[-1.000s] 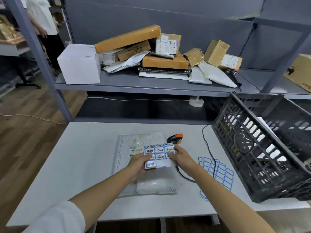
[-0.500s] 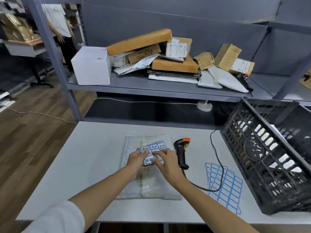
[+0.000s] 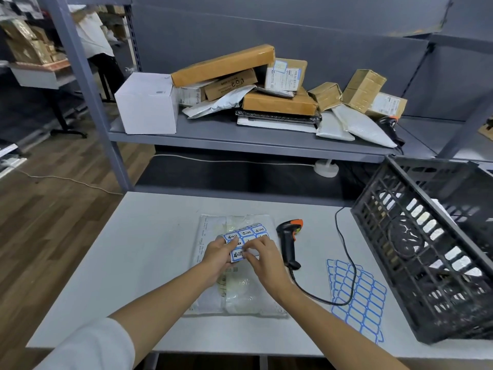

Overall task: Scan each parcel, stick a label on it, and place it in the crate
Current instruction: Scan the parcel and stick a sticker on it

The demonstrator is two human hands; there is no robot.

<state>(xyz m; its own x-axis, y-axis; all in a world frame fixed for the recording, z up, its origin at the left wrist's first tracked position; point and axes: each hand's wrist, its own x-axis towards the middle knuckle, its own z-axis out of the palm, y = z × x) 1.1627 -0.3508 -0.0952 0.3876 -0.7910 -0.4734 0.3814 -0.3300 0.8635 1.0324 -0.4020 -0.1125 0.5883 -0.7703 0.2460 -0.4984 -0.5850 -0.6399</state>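
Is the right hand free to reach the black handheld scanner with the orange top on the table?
Probably not yet: the right hand is pinching a label on the blue-bordered sticker sheet. The scanner lies beside it, unobstructed.

Grey metal shelving (image 3: 256,145) backs a white table (image 3: 149,252) — brown wood-plank floor (image 3: 48,209) at left.
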